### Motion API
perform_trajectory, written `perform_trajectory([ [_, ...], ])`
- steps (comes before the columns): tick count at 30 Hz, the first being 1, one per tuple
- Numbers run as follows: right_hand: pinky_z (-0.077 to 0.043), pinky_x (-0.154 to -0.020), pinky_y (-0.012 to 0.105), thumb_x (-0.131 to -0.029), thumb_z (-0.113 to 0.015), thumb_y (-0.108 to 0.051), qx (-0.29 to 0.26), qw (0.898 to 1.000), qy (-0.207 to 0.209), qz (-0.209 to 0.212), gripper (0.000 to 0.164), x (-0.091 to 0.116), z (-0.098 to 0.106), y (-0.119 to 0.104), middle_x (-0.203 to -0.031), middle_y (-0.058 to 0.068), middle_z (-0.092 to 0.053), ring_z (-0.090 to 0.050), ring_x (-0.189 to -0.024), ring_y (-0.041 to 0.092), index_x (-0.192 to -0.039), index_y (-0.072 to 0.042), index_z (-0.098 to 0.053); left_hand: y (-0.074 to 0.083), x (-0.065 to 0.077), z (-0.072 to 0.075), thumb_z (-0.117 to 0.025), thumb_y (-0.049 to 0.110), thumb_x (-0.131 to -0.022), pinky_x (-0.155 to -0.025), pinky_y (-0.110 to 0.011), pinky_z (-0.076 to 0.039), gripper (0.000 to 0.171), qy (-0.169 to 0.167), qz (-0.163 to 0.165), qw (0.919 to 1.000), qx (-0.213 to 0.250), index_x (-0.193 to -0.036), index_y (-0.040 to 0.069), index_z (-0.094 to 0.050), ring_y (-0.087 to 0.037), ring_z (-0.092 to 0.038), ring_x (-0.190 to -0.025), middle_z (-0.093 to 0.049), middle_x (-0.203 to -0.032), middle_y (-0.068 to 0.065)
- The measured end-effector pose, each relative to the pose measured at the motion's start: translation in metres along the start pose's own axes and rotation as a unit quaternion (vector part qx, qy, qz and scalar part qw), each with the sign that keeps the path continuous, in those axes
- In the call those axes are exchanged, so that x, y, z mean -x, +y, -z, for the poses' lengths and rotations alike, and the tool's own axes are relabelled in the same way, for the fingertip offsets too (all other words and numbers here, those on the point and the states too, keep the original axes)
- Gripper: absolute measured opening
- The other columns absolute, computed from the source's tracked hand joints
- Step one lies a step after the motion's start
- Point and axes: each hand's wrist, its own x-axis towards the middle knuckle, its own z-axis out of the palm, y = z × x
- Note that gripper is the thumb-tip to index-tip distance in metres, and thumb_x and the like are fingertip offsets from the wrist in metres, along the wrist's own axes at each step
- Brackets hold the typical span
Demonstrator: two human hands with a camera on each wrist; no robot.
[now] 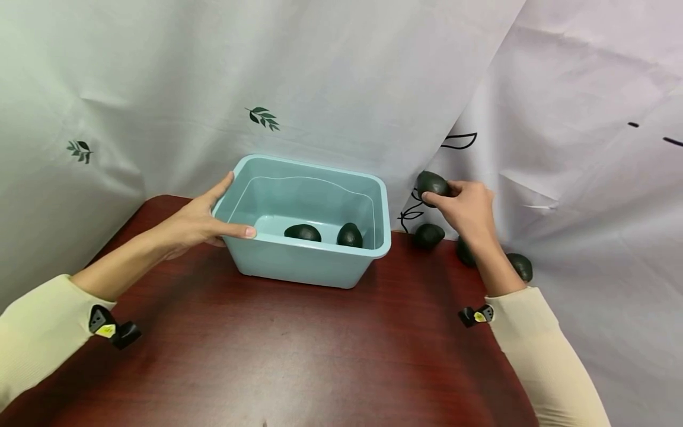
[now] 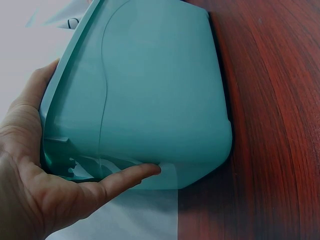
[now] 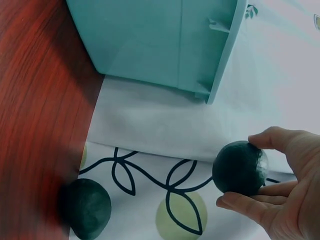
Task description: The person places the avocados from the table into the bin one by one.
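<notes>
A light blue plastic bin (image 1: 299, 264) stands on the table, two dark green avocados (image 1: 302, 232) lying inside it. At the bin's left end my left hand (image 1: 200, 222) rests against the rim, fingers and thumb spread around the corner. In the left wrist view, an extended digit (image 2: 132, 177) reaches along the bin's outer wall. Right of the bin, my right hand (image 1: 469, 204) pinches an avocado (image 1: 432, 185) between thumb and fingers, held up above the table. The right wrist view shows this held avocado (image 3: 240, 167) clearly, gripped from one side.
More avocados sit near the table's right edge: one (image 1: 429, 236) below the held avocado, another (image 1: 465, 252) partly hidden by my right forearm, and a third (image 1: 520, 267) beyond it. A white patterned cloth (image 1: 331, 77) hangs behind the reddish-brown wooden table (image 1: 299, 356).
</notes>
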Motion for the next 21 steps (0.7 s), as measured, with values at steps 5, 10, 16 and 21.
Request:
perform_trajectory([
  [5, -0.046, -0.089, 0.04, -0.093, -0.086, -0.053, 0.001, 1.0, 0.002, 0.004, 0.048, 0.001, -0.002, -0.003, -0.107, 0.015, -0.086, -0.057, -0.118, 0.042, -0.114, -0.01, -0.09, 0.0, 0.001, 0.0, -0.092, 0.032, -0.096, -0.105, -0.065, -0.063, 0.136, 0.0, 0.002, 1.0, 0.0, -0.178, 0.049, 0.015, -0.047, -0.048, -0.153, -0.017, -0.187, -0.019],
  [10, -0.046, -0.091, 0.041, -0.092, -0.087, -0.053, -0.007, 1.0, -0.001, 0.005, 0.047, 0.002, -0.002, -0.007, -0.109, 0.013, -0.087, -0.057, -0.119, 0.04, -0.115, -0.012, -0.09, -0.001, 0.001, 0.0, -0.092, 0.032, -0.096, -0.104, -0.063, -0.063, 0.136, 0.002, 0.001, 1.0, -0.003, -0.178, 0.048, 0.015, -0.046, -0.05, -0.152, -0.019, -0.186, -0.02],
  [16, -0.045, -0.091, 0.039, -0.091, -0.087, -0.053, -0.017, 1.0, 0.001, 0.01, 0.045, 0.003, 0.0, -0.016, -0.106, 0.009, -0.087, -0.058, -0.116, 0.037, -0.112, -0.014, -0.091, -0.001, 0.0, 0.0, -0.092, 0.032, -0.096, -0.104, -0.064, -0.064, 0.136, 0.003, -0.001, 1.0, -0.005, -0.178, 0.048, 0.015, -0.046, -0.051, -0.151, -0.021, -0.186, -0.021],
  [21, -0.048, -0.083, 0.033, -0.09, -0.089, -0.05, -0.022, 0.999, 0.006, 0.034, 0.042, 0.004, -0.003, -0.024, -0.1, 0.006, -0.087, -0.064, -0.097, 0.027, -0.113, -0.015, -0.091, 0.0, 0.0, 0.0, -0.092, 0.032, -0.096, -0.105, -0.064, -0.063, 0.136, 0.0, 0.0, 1.0, -0.001, -0.178, 0.049, 0.015, -0.048, -0.048, -0.154, -0.016, -0.188, -0.018],
])
